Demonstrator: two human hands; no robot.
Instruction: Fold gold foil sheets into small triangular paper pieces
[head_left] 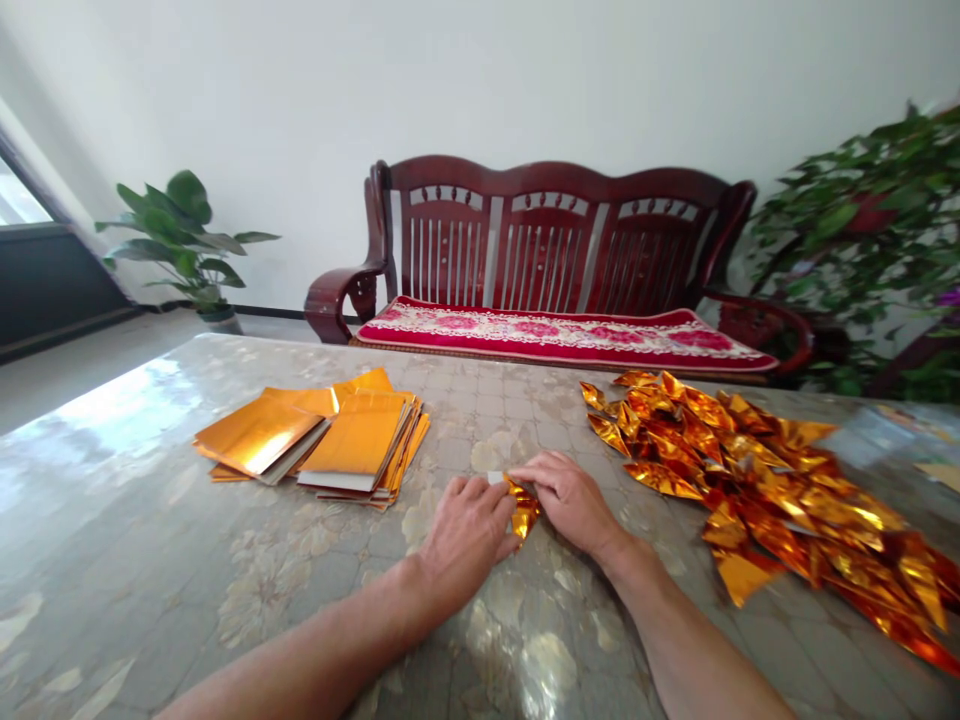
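Between my two hands, on the table in front of me, is a sheet of gold foil paper (523, 512), partly folded and showing a crinkled shiny side. My left hand (472, 522) lies over its left part, fingers bent and closed on it, with the thumb at the near edge. From the right, my right hand (574, 500) grips the foil's upper right edge with its fingertips. A small pale bit of the paper (495, 478) shows beyond the left fingers. Much of the sheet is hidden under the hands.
Stacks of flat gold foil sheets (356, 435) lie to the left. A long heap of folded gold foil pieces (757, 470) spreads over the right side of the patterned table (300, 580), near a clear plastic bag (892, 440). Behind stand a wooden bench (547, 240) and potted plants (176, 235).
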